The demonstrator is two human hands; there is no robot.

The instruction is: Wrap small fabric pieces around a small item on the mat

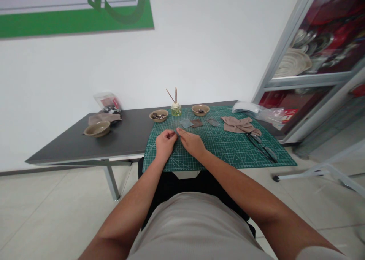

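Both my hands meet over the green cutting mat [228,153] on the grey table. My left hand [164,143] is curled, its fingertips pinching a small grey piece [177,131]. My right hand [190,141] is closed too and pinches the same piece from the right. What the piece is I cannot make out; it looks like thin fabric. Just beyond the hands lie a grey square [186,123], a brown square [196,123] and another small grey patch [213,122].
A reed diffuser jar [176,108] stands between two tan bowls of dark stones [159,116] [200,110]. Beige cloth [238,124] and scissors [261,146] lie on the mat's right. A third tan bowl [97,129] and plastic bags [108,103] sit at the left. A glass cabinet [313,54] stands right.
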